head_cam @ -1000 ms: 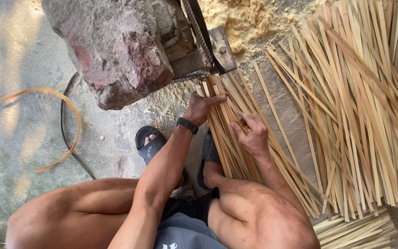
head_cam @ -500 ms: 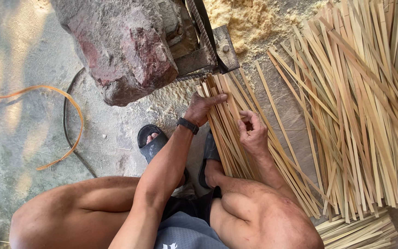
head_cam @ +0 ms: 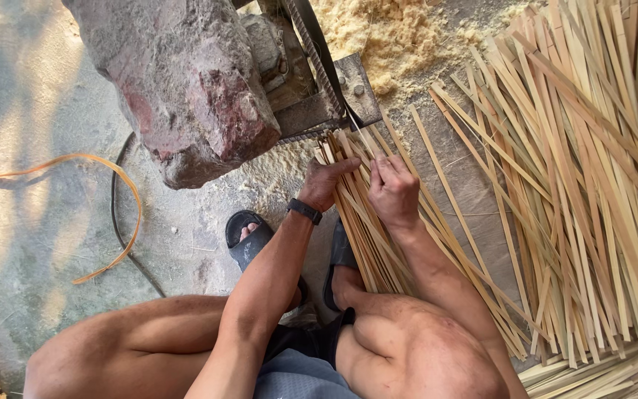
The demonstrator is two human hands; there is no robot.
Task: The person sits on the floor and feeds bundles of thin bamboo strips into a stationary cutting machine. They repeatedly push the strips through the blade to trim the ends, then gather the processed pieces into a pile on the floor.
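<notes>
Both hands have closed toward each other since the earlier frame, the right hand (head_cam: pixel 394 191) sliding up the strips (head_cam: pixel 367 222) to sit beside the left hand (head_cam: pixel 326 183). These strips lie bundled on the ground, tips at the metal machine (head_cam: pixel 319 89). Left fingers stretch flat over them; right fingers curl around a few. Stone (head_cam: pixel 186 81) stands left, strip pile (head_cam: pixel 585 185) right.

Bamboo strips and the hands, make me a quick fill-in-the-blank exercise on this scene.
1. Both hands rest on a bundle of bamboo ____.
2. The left hand has a black ____ on its wrist.
3. A large ____ sits on the metal tool.
4. The foot wears a dark ____.

Missing words: strips; watch; rock; sandal.
</notes>
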